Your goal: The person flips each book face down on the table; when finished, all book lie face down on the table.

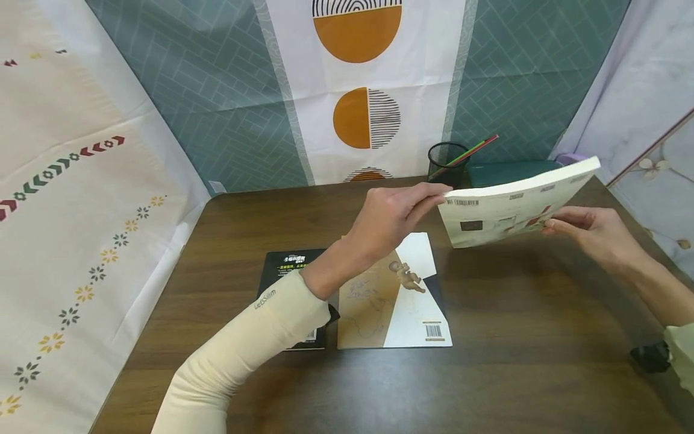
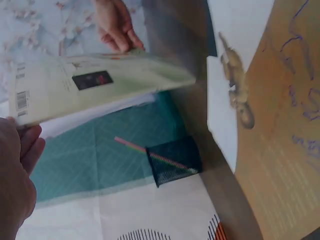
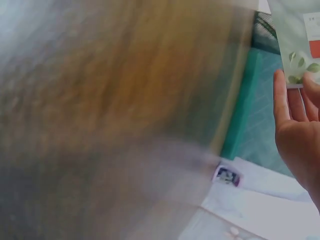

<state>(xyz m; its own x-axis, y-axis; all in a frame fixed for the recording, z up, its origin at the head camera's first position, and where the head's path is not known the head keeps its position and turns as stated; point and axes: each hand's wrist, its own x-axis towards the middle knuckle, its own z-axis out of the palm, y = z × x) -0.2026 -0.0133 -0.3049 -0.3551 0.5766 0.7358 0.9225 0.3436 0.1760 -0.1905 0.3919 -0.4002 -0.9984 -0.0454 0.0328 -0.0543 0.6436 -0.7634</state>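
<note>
A pale paperback book (image 1: pixel 488 226) is held tilted above the table's right rear part, its cover with a barcode and small pictures toward me. My left hand (image 1: pixel 379 220) pinches the book's upper left corner, and in the left wrist view that hand (image 2: pixel 17 180) shows at the barcode end. At the opposite end my right hand (image 1: pixel 602 238) grips the lower edge, thumb on the cover. The right wrist view has the thumb and fingers of this hand (image 3: pixel 305 135) on either side of the book's green-leaf-printed corner (image 3: pixel 295 35).
A brown-and-white book (image 1: pixel 414 325) lies flat mid-table, partly under my left forearm in view. Beside it is a black book (image 1: pixel 282 268). At the back stand a black mesh pen cup (image 1: pixel 447 160) with pencils and a teal box (image 1: pixel 504 173), near a purple object (image 1: pixel 569 158).
</note>
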